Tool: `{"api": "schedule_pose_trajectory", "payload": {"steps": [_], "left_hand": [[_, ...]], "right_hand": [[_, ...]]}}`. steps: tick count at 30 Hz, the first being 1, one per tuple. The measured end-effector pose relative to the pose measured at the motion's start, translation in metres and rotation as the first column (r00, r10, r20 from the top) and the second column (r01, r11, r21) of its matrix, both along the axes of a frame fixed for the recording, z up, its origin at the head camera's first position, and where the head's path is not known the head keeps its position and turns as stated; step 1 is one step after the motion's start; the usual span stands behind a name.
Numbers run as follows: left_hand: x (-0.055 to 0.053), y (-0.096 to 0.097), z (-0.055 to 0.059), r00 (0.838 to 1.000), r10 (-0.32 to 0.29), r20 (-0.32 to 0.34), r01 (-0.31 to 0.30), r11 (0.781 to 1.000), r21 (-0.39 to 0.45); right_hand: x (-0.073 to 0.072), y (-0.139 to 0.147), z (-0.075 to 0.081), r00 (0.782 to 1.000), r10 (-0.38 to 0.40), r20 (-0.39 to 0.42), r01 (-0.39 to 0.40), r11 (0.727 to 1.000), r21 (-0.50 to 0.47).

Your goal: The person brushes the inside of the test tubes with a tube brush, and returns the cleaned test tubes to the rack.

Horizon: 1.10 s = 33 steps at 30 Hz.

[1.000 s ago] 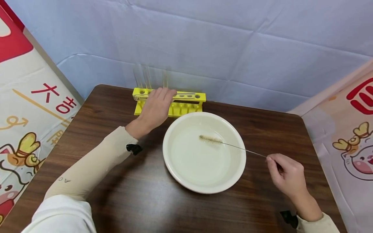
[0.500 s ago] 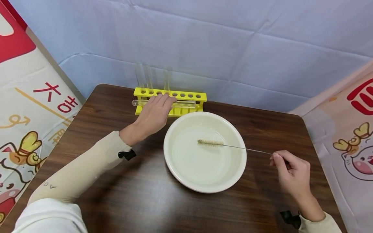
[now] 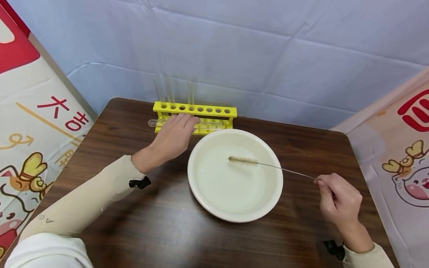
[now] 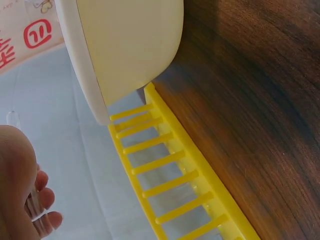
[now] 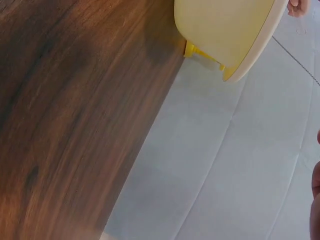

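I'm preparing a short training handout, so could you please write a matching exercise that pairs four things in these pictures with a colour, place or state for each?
Things:
1. Rack
2. Bowl
3. Brush
4. Sideways tube

Descriptions:
A. Held in the left grip
B. White and round
C. Held in the right grip
D. Yellow, with three other tubes standing in it

Right pairs: 1-D, 2-B, 3-C, 4-A

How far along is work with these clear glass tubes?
Perhaps done: three tubes stand in the yellow plastic rack, cleanness unclear. In hand: the left hand holds another tube; the right hand, a tan-bristled wire brush. Probably left: brushing and racking that tube; the brush is outside it.
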<state>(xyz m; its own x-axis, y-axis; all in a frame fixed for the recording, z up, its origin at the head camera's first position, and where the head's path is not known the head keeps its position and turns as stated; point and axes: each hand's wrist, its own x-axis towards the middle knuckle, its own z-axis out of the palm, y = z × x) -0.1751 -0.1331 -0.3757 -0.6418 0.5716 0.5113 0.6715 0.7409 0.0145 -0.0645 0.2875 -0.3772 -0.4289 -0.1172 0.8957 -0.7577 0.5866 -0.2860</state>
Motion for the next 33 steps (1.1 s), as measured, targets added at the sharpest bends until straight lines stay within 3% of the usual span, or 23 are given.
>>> {"api": "schedule_pose_trajectory", "payload": {"steps": [5,9,12,15,19,23,30,33], "left_hand": [[0.002,0.001,0.0,1.0,-0.02,-0.008,0.019,0.999,-0.029],[0.006,0.003,-0.001,0.999,-0.044,-0.012,0.043,0.998,-0.042],[0.009,0.005,-0.002,0.998,-0.062,-0.002,0.062,0.997,-0.044],[0.011,0.006,-0.003,0.997,-0.073,0.016,0.074,0.996,-0.051],[0.014,0.008,-0.003,0.997,-0.073,0.029,0.075,0.994,-0.078],[0.016,0.01,-0.001,0.997,-0.071,0.042,0.075,0.992,-0.102],[0.019,0.012,-0.001,0.995,-0.072,0.072,0.079,0.992,-0.096],[0.02,0.014,0.0,0.994,-0.079,0.069,0.086,0.992,-0.097]], "right_hand": [[0.003,0.006,-0.001,0.993,-0.009,0.122,0.022,0.994,-0.107],[0.003,0.01,-0.001,0.969,0.079,0.233,-0.015,0.964,-0.264],[0.002,0.014,-0.001,0.939,0.204,0.276,-0.076,0.908,-0.412],[0.001,0.017,-0.001,0.906,0.322,0.276,-0.127,0.827,-0.547],[0.001,0.018,0.0,0.879,0.404,0.253,-0.153,0.742,-0.653],[0.001,0.018,0.002,0.875,0.426,0.229,-0.157,0.699,-0.698],[-0.001,0.014,0.005,0.873,0.462,0.156,-0.175,0.596,-0.783],[-0.002,0.013,0.005,0.87,0.473,0.14,-0.188,0.58,-0.792]]}}
